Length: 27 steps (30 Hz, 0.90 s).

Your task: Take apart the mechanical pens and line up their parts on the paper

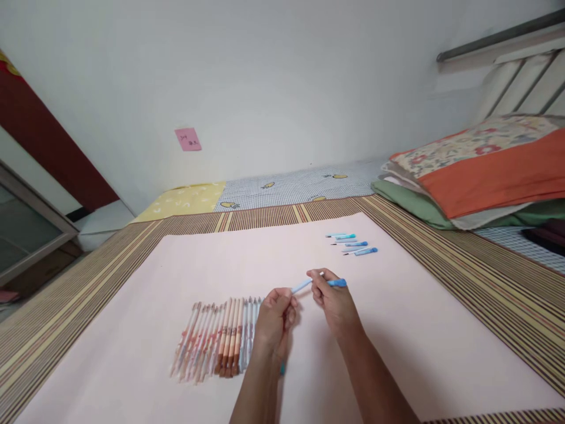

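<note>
My left hand (277,315) is closed, its fingertips pinching the lower end of a light blue pen barrel (302,286). My right hand (332,299) is closed at the barrel's other end. A bright blue pen cap (338,283) sticks out of the right hand, and a small white tip shows above its fingers. Beside my left hand lies a row of pens: pale blue pens (251,318), peach pens with brown ends (230,335), and white-and-pink patterned pens (196,341). The left hand and forearm partly cover the row's right end, where a teal tip (282,369) shows.
Separate pen parts (353,244), with blue pieces and thin refills, lie at the far right of the pink sheet (132,330). The sheet rests on a striped mat (441,282). Folded bedding (485,165) is piled at right. A pink note (188,139) is on the wall.
</note>
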Tool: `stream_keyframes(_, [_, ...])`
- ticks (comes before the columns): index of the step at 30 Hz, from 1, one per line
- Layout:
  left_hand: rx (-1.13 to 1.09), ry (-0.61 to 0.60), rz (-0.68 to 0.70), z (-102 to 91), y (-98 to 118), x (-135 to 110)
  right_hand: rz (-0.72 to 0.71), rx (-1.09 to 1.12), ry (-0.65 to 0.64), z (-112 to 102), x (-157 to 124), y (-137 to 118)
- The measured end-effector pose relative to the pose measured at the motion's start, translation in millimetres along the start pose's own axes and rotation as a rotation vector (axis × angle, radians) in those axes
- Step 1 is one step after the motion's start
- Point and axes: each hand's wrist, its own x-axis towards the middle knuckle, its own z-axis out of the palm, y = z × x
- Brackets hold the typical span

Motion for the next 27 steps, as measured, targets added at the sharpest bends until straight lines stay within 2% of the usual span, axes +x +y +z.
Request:
stream_keyframes(5, [0.032, 0.042, 0.001, -0.5, 0.2, 0.3, -0.065, -0.023, 0.098, -3.7, 2.1, -3.2])
stream_keyframes(13, [-0.010, 0.185, 0.004, -0.1, 1.3, 0.5, -0.121, 0.099, 0.214, -17.8, 6.2, -11.9])
stream_keyframes(19, [-0.110, 0.166, -0.050, -1.2, 2.0, 2.5, -0.079, 0.216, 0.226, -18.0, 6.1, -15.6])
stream_keyframes(22, [-0.270, 0.069, -0.124, -2.1, 7.4, 0.5, -0.044, 0.302, 0.232, -20.1, 7.8, -15.0])
stream_keyframes(27, [-0.466, -0.259, -0.167, -1.1, 17.8, -8.2, 0.007, 0.379, 0.213, -23.6, 10.3, -10.7])
